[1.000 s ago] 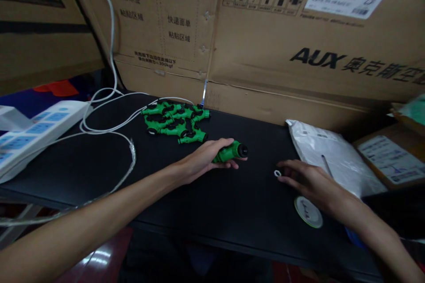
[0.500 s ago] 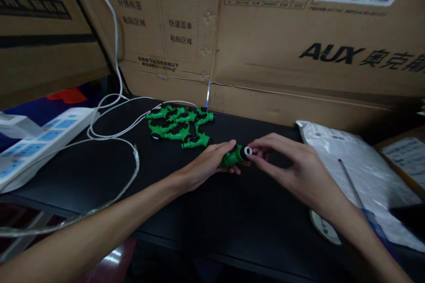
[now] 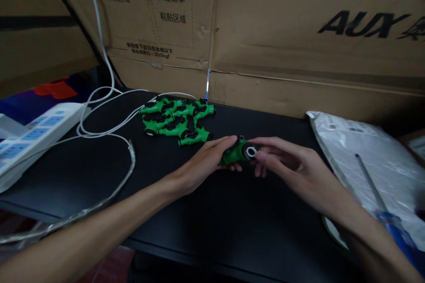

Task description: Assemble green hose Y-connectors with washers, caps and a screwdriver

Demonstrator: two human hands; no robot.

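Note:
My left hand (image 3: 215,152) is wrapped around a green plastic hose connector (image 3: 234,152), thumb on top. The connector's black-collared end points right, towards me. At its mouth is a white ring (image 3: 248,153) with a dark hole. My right hand (image 3: 280,157) is closed at this end, its thumb on the ring's right edge and its index finger by the collar's top. The other right fingers curl behind and below. Behind my left hand, several similar green connectors (image 3: 175,130) with black parts lie grouped on the black table (image 3: 199,225).
Large cardboard boxes (image 3: 265,44) stand along the back. A white power strip (image 3: 36,137) and white cables (image 3: 131,159) lie at left. At right is a silvery-white plastic package (image 3: 358,141) with a blue-handled screwdriver (image 3: 370,181) over it. A partly hidden round object (image 3: 335,232) lies below.
The connector's mouth has turned more towards me, showing more of the ring and black collar. My right thumb and fingers have shifted around that end. The camera view has tilted down slightly.

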